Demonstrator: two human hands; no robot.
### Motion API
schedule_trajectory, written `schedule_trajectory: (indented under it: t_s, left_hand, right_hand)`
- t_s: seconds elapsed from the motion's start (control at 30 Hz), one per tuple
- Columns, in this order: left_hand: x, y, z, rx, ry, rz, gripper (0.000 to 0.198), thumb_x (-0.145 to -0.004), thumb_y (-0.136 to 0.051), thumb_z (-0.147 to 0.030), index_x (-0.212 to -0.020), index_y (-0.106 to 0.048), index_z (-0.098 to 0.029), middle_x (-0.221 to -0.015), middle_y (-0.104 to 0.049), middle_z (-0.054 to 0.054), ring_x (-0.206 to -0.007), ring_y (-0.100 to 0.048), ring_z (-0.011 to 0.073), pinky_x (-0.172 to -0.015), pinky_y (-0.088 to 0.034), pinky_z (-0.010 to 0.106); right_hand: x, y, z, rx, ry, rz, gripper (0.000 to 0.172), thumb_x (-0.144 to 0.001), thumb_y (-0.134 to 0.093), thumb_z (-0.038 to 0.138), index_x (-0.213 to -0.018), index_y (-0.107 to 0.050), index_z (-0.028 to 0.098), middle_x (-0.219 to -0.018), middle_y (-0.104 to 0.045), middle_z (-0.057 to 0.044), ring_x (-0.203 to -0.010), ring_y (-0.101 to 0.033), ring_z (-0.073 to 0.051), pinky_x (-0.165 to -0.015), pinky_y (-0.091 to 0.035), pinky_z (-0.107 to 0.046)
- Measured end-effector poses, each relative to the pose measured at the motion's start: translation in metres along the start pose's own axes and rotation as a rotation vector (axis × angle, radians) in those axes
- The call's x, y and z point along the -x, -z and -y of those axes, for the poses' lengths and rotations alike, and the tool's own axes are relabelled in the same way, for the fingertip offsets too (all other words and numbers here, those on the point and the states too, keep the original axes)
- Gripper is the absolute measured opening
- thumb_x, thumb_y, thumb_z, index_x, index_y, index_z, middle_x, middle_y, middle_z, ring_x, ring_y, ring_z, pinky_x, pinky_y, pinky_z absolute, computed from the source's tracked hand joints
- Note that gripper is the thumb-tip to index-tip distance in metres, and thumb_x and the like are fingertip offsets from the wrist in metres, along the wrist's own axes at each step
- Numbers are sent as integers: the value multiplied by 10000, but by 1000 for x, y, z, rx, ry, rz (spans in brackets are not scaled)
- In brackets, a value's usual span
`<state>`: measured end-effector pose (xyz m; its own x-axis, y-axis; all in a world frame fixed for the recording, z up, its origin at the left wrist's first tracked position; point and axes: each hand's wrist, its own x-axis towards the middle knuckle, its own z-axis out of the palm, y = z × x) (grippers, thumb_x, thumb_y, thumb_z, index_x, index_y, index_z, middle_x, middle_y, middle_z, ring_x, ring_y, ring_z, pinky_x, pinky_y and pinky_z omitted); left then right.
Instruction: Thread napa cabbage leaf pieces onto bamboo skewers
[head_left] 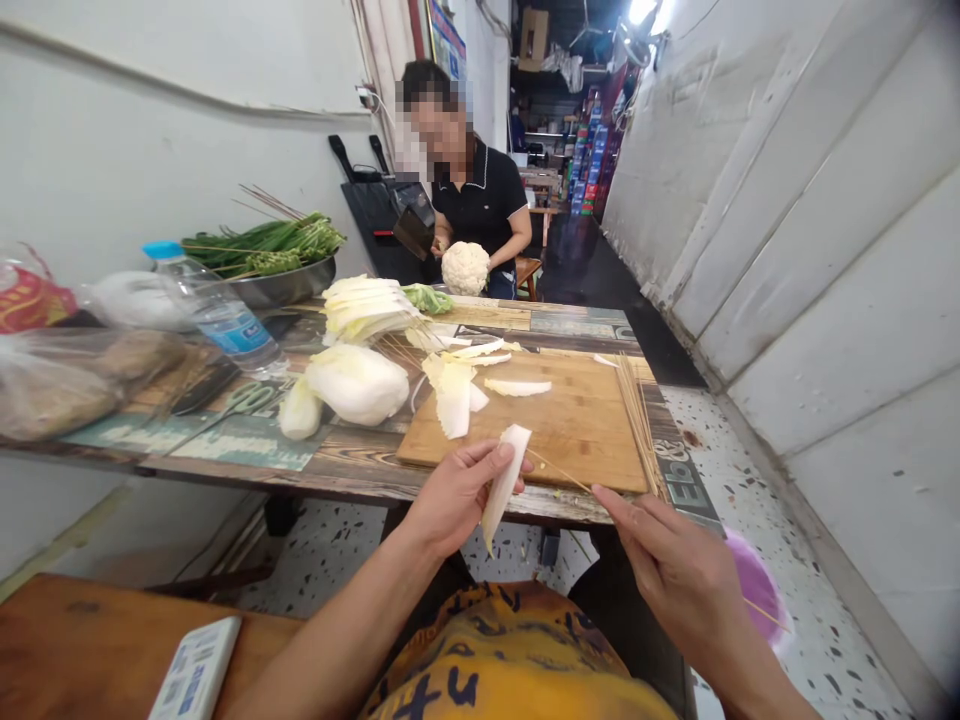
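Observation:
Just in front of the wooden cutting board (562, 430), my left hand (465, 490) is closed around a strip of napa cabbage leaf (506, 485). My right hand (667, 550) pinches a thin bamboo skewer (562, 470), its far end at the strip by my left fingers; whether it has pierced the leaf I cannot tell. More cut cabbage pieces (451, 395) lie on the board's left and back. Loose skewers (637, 420) line its right edge. Left of the board rests a whole napa cabbage (360, 385), with a pile of skewered cabbage (371, 310) behind it.
Across the table, a person (480, 190) holds a cleaver (412, 235) and a cauliflower (465, 268). A metal bowl of skewered greens (285, 285), a water bottle (232, 330), scissors (251, 398) and plastic bags (67, 380) crowd the left. A pink basin (757, 590) stands on the floor at right.

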<state>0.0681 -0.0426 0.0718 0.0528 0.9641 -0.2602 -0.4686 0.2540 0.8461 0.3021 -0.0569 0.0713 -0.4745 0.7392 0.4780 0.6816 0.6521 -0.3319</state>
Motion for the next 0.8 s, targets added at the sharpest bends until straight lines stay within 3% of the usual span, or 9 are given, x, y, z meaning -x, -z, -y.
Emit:
schedule_trajectory:
  t_s: [0.8]
  left_hand:
    - [1, 2, 1, -26, -15, 8, 250, -696, -760, -377, -732, -704, -136, -728, -696, 38, -575, -575, 86, -573, -425, 194]
  right_hand:
    - [1, 0, 2, 2, 12, -16, 329, -948, -428, 163, -1186, -650, 215, -755, -645, -48, -631, -623, -134, -587, -477, -232]
